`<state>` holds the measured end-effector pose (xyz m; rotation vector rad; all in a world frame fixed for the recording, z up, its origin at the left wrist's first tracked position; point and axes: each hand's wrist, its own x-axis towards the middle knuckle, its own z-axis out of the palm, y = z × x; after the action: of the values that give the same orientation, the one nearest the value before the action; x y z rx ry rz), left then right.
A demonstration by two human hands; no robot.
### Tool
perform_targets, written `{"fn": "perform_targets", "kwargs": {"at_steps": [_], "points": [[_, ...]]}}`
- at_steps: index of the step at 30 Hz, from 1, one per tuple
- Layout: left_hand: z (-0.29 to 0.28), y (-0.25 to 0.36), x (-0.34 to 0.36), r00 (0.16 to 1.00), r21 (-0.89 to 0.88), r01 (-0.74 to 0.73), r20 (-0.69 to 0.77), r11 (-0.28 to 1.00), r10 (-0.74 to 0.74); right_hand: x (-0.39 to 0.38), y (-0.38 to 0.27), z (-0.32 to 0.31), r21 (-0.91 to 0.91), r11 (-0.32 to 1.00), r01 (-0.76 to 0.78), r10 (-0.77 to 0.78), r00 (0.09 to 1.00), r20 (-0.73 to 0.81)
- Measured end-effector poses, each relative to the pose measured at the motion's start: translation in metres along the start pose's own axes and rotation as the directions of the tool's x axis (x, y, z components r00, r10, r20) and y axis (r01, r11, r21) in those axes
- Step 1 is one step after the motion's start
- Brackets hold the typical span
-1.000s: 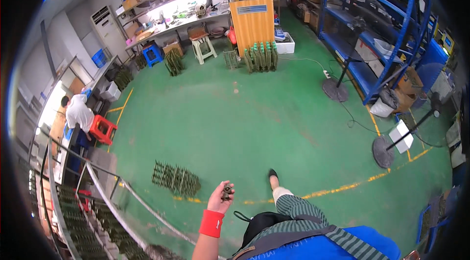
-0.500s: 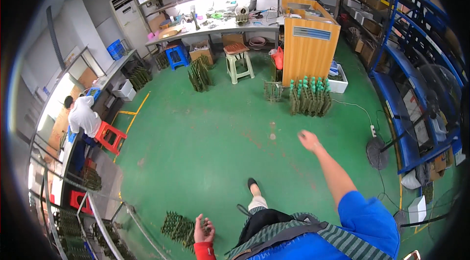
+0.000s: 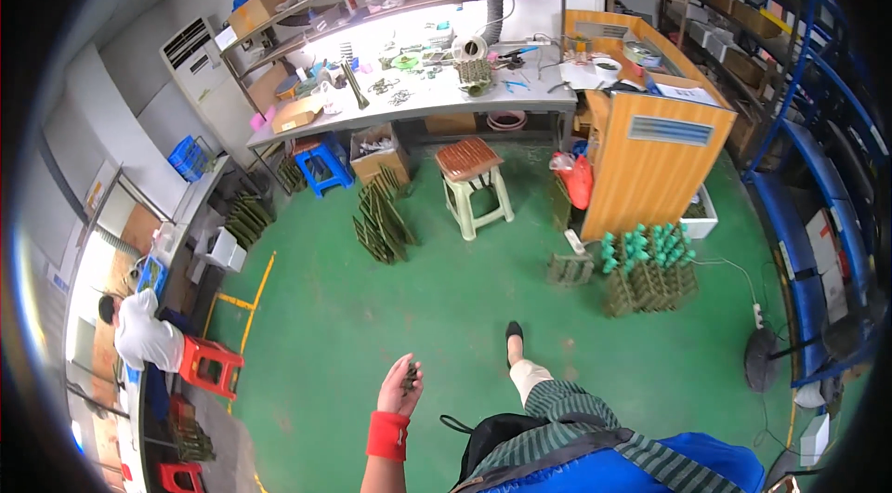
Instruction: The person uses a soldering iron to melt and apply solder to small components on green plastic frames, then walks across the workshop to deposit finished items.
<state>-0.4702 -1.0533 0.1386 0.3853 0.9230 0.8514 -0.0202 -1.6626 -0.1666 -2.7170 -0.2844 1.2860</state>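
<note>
My left hand, with a red wristband below it, is held over the green floor in front of me. Its fingers curl around some small dark pieces, too small to name. Neither my right hand nor its forearm shows; only blue clothing is at the lower right. Farther ahead stands a cream plastic stool with a brown seat. Left of it, a bundle of dark olive racks rests on the floor.
A lit workbench with tools runs along the back. A wooden desk stands to the right, with green-topped racks before it. At the left, a person in white sits on a red stool. Blue shelving and a fan base are on the right.
I have stepped forward, so the bench, stool and desk look nearer. My left hand has come up and forward, still closed around the dark pieces. My right hand has left the view.
</note>
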Motion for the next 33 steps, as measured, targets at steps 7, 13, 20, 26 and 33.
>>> {"fn": "perform_targets", "kwargs": {"at_steps": [7,13,20,26,33], "points": [[0.116,0.078,0.31,0.957,-0.051,0.248,0.169,0.967,-0.236,0.142,-0.342,-0.073,-0.134,0.991,-0.013,0.017,0.999,0.031],[0.193,0.192,0.506,0.972,-0.014,0.2,0.128,0.98,-0.196,0.205,-0.898,-0.211,0.432,0.589,0.683,-0.654,0.717,-0.243],[0.242,0.32,0.78,0.944,0.066,0.231,0.226,0.971,-0.24,0.184,-1.264,-0.268,0.492,0.375,0.786,-0.859,0.494,-0.135],[0.285,0.419,1.028,0.888,0.315,0.321,0.227,0.893,-0.399,0.264,-1.432,-0.223,0.506,0.544,0.67,-0.797,0.601,0.061],[0.437,0.439,1.216,0.86,0.702,0.096,0.298,0.706,-0.414,0.289,-1.526,-0.272,0.837,0.423,0.347,-0.685,0.727,0.045]]}}
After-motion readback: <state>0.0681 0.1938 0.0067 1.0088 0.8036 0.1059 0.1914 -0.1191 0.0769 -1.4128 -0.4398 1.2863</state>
